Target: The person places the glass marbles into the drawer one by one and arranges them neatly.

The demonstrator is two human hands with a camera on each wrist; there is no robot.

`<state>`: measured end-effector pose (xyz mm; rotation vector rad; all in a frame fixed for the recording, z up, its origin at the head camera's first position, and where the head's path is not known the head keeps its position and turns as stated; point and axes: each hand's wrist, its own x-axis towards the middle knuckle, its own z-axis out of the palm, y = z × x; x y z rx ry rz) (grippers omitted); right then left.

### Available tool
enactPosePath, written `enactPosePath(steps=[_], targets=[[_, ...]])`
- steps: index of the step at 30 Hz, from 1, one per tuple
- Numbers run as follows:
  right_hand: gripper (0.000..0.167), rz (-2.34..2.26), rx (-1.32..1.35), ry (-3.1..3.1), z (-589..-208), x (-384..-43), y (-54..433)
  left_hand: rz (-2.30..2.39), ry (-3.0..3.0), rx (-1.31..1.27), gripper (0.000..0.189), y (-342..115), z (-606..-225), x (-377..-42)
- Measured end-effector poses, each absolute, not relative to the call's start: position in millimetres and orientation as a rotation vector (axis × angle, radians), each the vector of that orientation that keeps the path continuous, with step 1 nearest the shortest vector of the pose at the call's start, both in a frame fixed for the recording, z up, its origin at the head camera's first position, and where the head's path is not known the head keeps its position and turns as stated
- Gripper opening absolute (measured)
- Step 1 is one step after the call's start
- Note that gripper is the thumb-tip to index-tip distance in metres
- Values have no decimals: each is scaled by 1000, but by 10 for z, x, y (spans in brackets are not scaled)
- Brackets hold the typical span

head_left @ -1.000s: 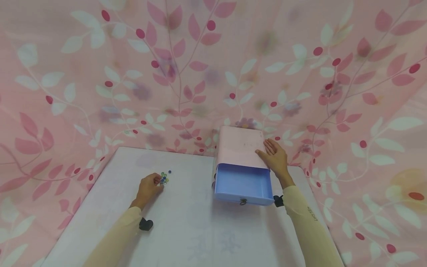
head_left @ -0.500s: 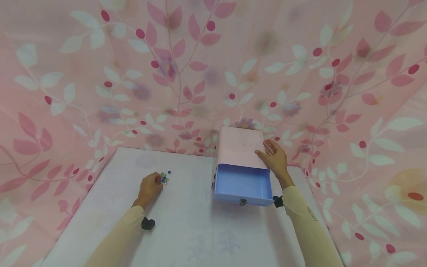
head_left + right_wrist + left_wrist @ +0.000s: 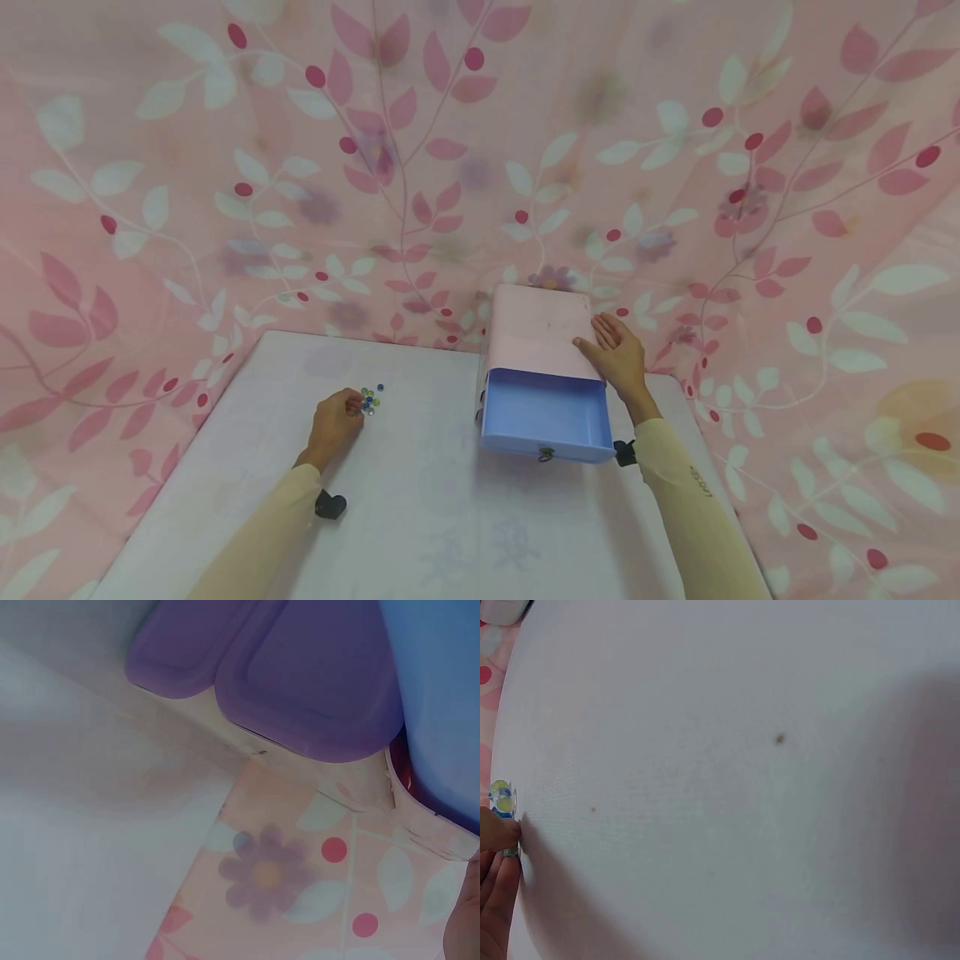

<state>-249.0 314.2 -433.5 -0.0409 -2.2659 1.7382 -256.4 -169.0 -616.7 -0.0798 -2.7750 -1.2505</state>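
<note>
Several small glass marbles (image 3: pixel 371 401), blue, green and clear, lie in a loose cluster on the white table. My left hand (image 3: pixel 335 427) is at their left side, fingers curled. In the left wrist view, a greenish marble (image 3: pixel 510 851) shows between the thumb and fingers, partly hidden. A pink drawer cabinet (image 3: pixel 542 332) stands to the right, its blue top drawer (image 3: pixel 547 408) pulled out with nothing inside. My right hand (image 3: pixel 619 354) rests against the cabinet's right side, fingers extended and thumb on the top edge. Only a sliver of it shows in the right wrist view.
One blue marble (image 3: pixel 380 387) lies apart, behind the cluster. Purple drawer fronts (image 3: pixel 307 682) sit below the blue drawer. A small metal handle (image 3: pixel 546 454) is on the blue drawer's front. Flowered pink cloth (image 3: pixel 420 167) hangs around the white table (image 3: pixel 420 500).
My left hand has shifted slightly at the marbles, and a few have moved a little within the cluster. The right hand, cabinet and open drawer look the same.
</note>
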Motion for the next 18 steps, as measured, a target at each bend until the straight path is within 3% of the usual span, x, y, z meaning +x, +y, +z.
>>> enactPosePath(steps=[18], targets=[[81, 1737, -49, -2288, -4227, -2408, 3081, -1223, -2714, -120, 28, -1735, -6173, -2545]])
